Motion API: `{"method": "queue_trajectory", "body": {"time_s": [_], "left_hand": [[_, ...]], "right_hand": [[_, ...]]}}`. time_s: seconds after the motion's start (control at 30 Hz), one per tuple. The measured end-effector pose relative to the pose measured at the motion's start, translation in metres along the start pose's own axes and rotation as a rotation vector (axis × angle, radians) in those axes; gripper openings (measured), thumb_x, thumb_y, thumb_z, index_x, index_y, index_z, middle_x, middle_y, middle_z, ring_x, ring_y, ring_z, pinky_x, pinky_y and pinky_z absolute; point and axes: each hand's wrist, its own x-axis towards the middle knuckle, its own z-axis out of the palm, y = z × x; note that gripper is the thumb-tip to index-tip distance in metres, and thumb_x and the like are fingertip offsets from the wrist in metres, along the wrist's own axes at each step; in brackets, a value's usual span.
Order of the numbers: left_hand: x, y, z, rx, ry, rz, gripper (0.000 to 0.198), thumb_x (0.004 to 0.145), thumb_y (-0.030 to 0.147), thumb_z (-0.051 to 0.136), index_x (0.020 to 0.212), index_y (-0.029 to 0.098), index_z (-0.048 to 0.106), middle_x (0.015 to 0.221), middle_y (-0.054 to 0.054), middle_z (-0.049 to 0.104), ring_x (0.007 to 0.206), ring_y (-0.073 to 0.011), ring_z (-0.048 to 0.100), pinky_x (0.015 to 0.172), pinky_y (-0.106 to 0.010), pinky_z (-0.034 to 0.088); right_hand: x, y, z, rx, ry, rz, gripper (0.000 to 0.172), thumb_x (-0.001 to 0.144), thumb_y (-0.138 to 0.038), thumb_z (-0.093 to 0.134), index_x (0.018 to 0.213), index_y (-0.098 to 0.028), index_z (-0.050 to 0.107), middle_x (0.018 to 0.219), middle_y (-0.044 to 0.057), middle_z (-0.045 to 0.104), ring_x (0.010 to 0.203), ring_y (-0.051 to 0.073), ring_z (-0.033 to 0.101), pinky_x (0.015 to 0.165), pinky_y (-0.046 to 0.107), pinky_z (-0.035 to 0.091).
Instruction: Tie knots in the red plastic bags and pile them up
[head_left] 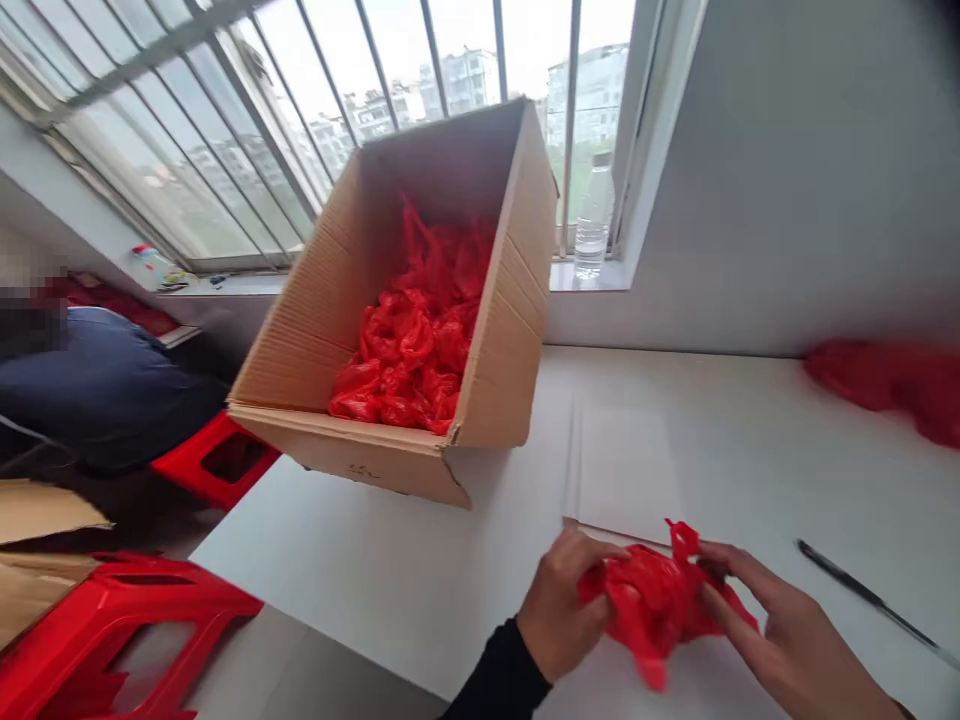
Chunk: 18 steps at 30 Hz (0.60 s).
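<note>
I observe one red bag [656,600] gripped by the left hand [566,600] and right hand [787,625] over the white table [375,545], one pen [841,575] at right. One cardboard box [506,330], holding red bags [412,335] I cannot count, blocks part of the window [433,55]; its flap marking [365,471] is illegible. One clear bottle [594,225] stands beside the box.

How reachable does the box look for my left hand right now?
Probably yes: nothing seems to block your left hand from the box, whose open side faces you, though it's holding red plastic.
</note>
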Motion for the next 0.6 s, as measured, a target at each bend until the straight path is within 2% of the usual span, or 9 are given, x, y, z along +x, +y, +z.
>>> {"method": "queue_trajectory", "body": {"time_s": [0.07,0.13,0.2,0.27,0.37,0.43,0.5,0.57,0.6], "left_hand": [[0.004,-0.004,-0.012,-0.015,-0.013,-0.052,0.014,0.083,0.023,0.064,0.095,0.022,0.071,0.086,-0.003,0.068,0.077,-0.0178,0.06,0.074,-0.031,0.05],[0.009,-0.008,-0.016,-0.021,-0.018,-0.09,0.017,0.086,0.017,0.058,0.098,0.022,0.069,0.091,-0.004,0.067,0.084,-0.0192,0.061,0.075,-0.032,0.049],[0.013,-0.008,-0.013,0.018,-0.023,-0.085,0.025,0.089,0.02,0.058,0.112,0.024,0.066,0.107,-0.006,0.066,0.102,-0.0227,0.059,0.086,-0.037,0.049],[0.015,-0.004,-0.007,0.098,-0.056,-0.038,0.032,0.091,0.028,0.061,0.123,0.027,0.062,0.115,-0.007,0.063,0.112,-0.0245,0.055,0.093,-0.04,0.047],[0.018,0.0,-0.002,0.18,-0.129,0.001,0.018,0.093,0.031,0.058,0.108,0.025,0.068,0.098,-0.004,0.068,0.094,-0.0216,0.061,0.084,-0.037,0.051],[0.018,-0.002,-0.008,0.184,-0.14,-0.031,0.014,0.094,0.032,0.058,0.095,0.024,0.069,0.083,-0.001,0.067,0.078,-0.0183,0.061,0.073,-0.032,0.052],[0.018,-0.004,-0.017,0.189,-0.129,-0.073,0.016,0.095,0.034,0.056,0.093,0.024,0.068,0.078,0.0,0.066,0.07,-0.0162,0.059,0.067,-0.03,0.051],[0.018,-0.005,-0.023,0.183,-0.11,-0.088,0.017,0.096,0.034,0.055,0.1,0.025,0.068,0.087,-0.001,0.067,0.077,-0.017,0.061,0.073,-0.031,0.053],[0.018,-0.004,-0.023,0.178,-0.113,-0.077,0.019,0.095,0.034,0.056,0.108,0.027,0.068,0.099,-0.003,0.068,0.089,-0.0189,0.063,0.081,-0.034,0.054]], "right_hand": [[0.0,-0.006,-0.015,0.052,0.036,0.109,0.029,0.095,-0.049,0.052,0.113,-0.028,0.063,0.115,0.006,0.07,0.105,0.023,0.067,0.09,0.034,0.057],[0.002,-0.014,-0.023,0.135,0.023,0.175,0.029,0.098,-0.047,0.047,0.116,-0.027,0.059,0.118,0.005,0.067,0.108,0.021,0.065,0.094,0.034,0.054],[0.004,-0.025,-0.024,0.172,-0.018,0.19,0.027,0.099,-0.045,0.048,0.117,-0.028,0.057,0.114,0.003,0.067,0.107,0.019,0.063,0.094,0.033,0.052],[0.006,-0.034,-0.02,0.173,-0.056,0.177,0.025,0.097,-0.044,0.051,0.117,-0.029,0.057,0.103,0.0,0.067,0.098,0.018,0.064,0.09,0.032,0.051],[0.006,-0.038,-0.018,0.163,-0.05,0.146,0.025,0.097,-0.043,0.053,0.116,-0.029,0.059,0.089,-0.002,0.063,0.084,0.016,0.061,0.082,0.031,0.049],[0.004,-0.033,-0.023,0.167,0.005,0.165,0.026,0.097,-0.044,0.051,0.115,-0.028,0.06,0.089,-0.001,0.063,0.084,0.017,0.059,0.082,0.032,0.048],[0.002,-0.026,-0.03,0.178,0.051,0.223,0.029,0.098,-0.048,0.049,0.114,-0.027,0.061,0.094,0.001,0.064,0.089,0.019,0.06,0.084,0.034,0.048],[0.003,-0.023,-0.033,0.162,0.022,0.265,0.031,0.097,-0.051,0.049,0.114,-0.027,0.061,0.101,0.003,0.066,0.094,0.02,0.06,0.086,0.035,0.048],[0.003,-0.023,-0.033,0.138,-0.017,0.259,0.031,0.096,-0.051,0.051,0.114,-0.027,0.061,0.104,0.003,0.066,0.096,0.021,0.06,0.086,0.036,0.049]]}}
